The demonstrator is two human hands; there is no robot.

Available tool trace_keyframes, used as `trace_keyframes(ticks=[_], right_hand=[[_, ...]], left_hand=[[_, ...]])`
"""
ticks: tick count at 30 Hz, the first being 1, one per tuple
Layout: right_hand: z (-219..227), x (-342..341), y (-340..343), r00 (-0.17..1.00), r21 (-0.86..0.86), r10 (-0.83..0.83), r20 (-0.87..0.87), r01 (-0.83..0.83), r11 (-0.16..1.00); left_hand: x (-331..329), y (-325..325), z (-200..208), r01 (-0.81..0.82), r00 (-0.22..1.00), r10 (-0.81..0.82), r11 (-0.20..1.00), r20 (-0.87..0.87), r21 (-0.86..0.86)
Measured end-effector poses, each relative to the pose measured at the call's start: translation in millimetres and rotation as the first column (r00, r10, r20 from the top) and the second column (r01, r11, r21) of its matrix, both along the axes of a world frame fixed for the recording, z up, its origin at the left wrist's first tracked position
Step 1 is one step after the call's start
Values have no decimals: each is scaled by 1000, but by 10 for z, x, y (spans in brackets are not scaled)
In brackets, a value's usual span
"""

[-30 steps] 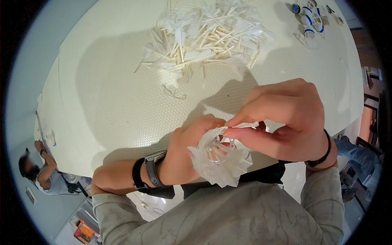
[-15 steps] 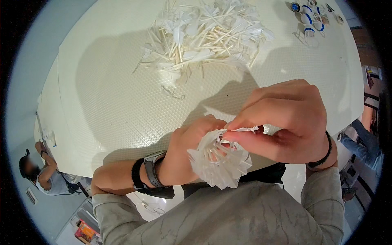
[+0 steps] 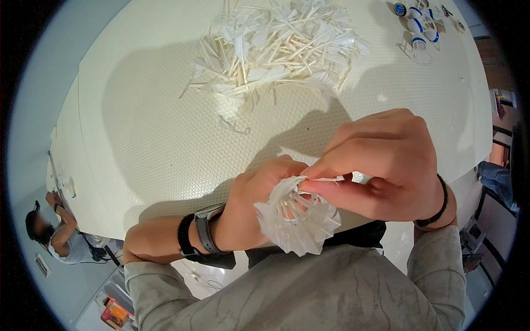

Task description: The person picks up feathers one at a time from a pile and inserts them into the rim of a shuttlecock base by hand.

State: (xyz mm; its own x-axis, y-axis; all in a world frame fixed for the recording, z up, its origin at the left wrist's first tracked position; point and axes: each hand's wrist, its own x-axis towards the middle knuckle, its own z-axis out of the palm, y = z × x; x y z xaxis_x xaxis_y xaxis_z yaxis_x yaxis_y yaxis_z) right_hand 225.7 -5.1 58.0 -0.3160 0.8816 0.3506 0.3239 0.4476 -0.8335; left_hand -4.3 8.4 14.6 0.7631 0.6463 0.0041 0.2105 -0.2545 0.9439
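Observation:
In front of my body, my left hand [image 3: 251, 201] is closed around a white feather shuttlecock [image 3: 301, 223]. Its feathers fan out toward me, and thin quills show inside the ring. At the shuttlecock's upper edge, my right hand [image 3: 386, 163] pinches a slim white feather [image 3: 330, 179] between thumb and forefinger. One end of that feather sticks out past the fingertips into the curl of my palm. The pinched end meets the shuttlecock's rim, and the fingers partly hide it. My left hand covers the shuttlecock's far side.
A large heap of loose white feathers [image 3: 281, 49] lies on the textured white table [image 3: 165, 138]. Several white pieces with blue bands [image 3: 415, 25] sit at the far right. A thin curled scrap [image 3: 234, 126] lies before the heap. Another person [image 3: 58, 231] sits at the left edge.
My right hand has shifted slightly left, with its pinch still at the shuttlecock's rim. The feather's free end has moved a little left. At the far right, a person's jeans have moved partly out of view.

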Motion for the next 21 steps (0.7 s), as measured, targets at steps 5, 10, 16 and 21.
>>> trace_keyframes(ticks=[5,10,16,21], right_hand=[[24,2,25,1000,-38,17,8,-17,999],[31,18,14,999,-74,-16,-33,13,997],[33,18,31,1000,-58,8,-21,-9,998],[27,12,33,1000,-48,23,-5,-24,999]], left_hand=[[-15,-47,-145,-25,990,45,989,131,-149],[31,-66,-181,-53,989,72,988,132,-142],[29,-86,-200,-66,986,96,976,135,-210],[45,19,-79,68,994,-67,998,-84,-1]])
